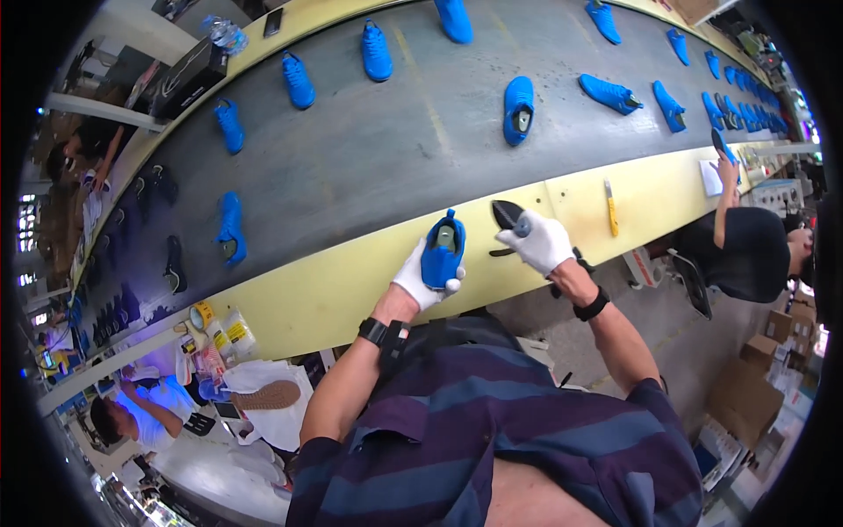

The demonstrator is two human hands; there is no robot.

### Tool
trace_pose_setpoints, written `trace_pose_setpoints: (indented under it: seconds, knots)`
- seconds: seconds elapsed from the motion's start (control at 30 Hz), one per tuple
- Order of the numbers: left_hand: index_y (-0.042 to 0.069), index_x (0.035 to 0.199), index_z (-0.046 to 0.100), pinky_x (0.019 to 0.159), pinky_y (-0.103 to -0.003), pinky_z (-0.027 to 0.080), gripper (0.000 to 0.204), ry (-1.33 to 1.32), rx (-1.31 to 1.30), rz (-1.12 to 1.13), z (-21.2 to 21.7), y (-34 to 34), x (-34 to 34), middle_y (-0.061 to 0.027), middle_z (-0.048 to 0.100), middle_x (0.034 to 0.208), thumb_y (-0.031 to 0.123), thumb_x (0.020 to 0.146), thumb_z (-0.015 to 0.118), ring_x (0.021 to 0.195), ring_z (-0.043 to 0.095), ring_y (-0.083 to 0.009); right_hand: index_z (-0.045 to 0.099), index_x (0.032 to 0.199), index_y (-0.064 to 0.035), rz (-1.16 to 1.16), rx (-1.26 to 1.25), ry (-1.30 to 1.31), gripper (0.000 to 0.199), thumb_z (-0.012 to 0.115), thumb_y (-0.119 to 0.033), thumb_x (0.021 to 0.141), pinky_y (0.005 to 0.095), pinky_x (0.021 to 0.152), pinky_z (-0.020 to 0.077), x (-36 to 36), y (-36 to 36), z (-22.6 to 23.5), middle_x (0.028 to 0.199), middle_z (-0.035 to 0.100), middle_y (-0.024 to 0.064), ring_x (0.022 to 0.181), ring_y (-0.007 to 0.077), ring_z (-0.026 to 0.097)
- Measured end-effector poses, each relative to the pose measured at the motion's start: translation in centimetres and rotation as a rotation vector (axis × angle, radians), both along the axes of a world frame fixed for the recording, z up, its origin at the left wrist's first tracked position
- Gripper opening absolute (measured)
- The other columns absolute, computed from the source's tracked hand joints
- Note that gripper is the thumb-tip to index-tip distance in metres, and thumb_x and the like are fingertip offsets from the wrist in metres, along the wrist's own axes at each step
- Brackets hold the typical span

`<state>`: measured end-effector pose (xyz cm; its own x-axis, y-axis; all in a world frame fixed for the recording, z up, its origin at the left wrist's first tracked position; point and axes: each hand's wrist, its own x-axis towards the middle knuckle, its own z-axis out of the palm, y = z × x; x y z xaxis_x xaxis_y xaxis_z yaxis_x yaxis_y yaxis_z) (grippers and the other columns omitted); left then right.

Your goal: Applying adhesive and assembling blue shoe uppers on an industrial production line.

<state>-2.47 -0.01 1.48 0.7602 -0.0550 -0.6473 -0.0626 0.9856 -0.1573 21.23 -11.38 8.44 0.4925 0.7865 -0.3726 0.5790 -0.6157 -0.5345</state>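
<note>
White-gloved left hand (413,278) curls around a blue fabric shoe (444,256) over the pale-yellow counter (351,294); at the shoe's two o'clock, the white-gloved right hand (542,245) pinches a dark, oval-ended item (506,212); at that hand's two o'clock lies a yellow cutter (613,218).

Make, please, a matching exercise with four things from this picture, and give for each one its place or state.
1. Left hand
2. Yellow cutter
3. Brown sole
4. Black phone

A. At lower left
B. Beyond the grey belt
C. Holding a blue shoe
D. On the near ledge

Pairs: 1-C, 2-D, 3-A, 4-B
</note>
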Motion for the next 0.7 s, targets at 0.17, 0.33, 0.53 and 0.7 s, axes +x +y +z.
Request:
trace_pose_setpoints:
  seconds: [0.17,0.33,0.53,0.7]
  knots:
    - [0.0,0.154,0.037,0.054,-0.042,0.054,0.071,-0.459,-0.048,0.253,2.1,0.0,-3.7,-0.0235,0.06,0.116,0.052,0.106,0.05,0.087,0.064,-0.034,0.07,0.102,-0.0012,-0.071,-0.133,-0.127,0.049,0.079,-0.048,0.088,0.049,0.085,0.0565,5.5,-1.1,-9.5,0.097,0.076,0.0245,0.096,0.0432,0.073]
    - [-0.003,0.162,0.019,0.052,-0.042,0.053,0.09,-0.703,-0.099,0.391,5.5,0.3,-3.2,-0.0218,0.055,0.107,0.049,0.102,0.061,0.079,0.06,-0.0322,0.064,0.113,-0.0038,-0.107,-0.116,-0.184,0.049,0.075,-0.047,0.093,0.0492,0.087,0.0562,7.4,-2.4,-13.7,0.104,0.076,0.0206,0.099,0.0421,0.073]
    - [0.001,0.165,0.017,0.046,-0.04,0.049,0.097,-0.782,-0.047,0.379,5.1,0.3,-2.6,-0.0218,0.056,0.104,0.052,0.098,0.065,0.069,0.06,-0.0294,0.064,0.103,-0.0037,-0.13,-0.047,-0.161,0.048,0.075,-0.049,0.092,0.0512,0.081,0.055,8.1,-2.5,-14.3,0.094,0.074,0.0231,0.092,0.0449,0.071]
    - [0.007,0.167,0.019,0.044,-0.042,0.05,0.102,-0.87,0.0,0.312,3.3,0.5,-3.0,-0.0227,0.06,0.103,0.06,0.094,0.067,0.065,0.063,-0.0312,0.064,0.105,-0.0038,-0.126,-0.059,-0.183,0.048,0.075,-0.049,0.091,0.0498,0.085,0.0563,7.9,-2.2,-13.8,0.099,0.076,0.0215,0.096,0.0423,0.072]
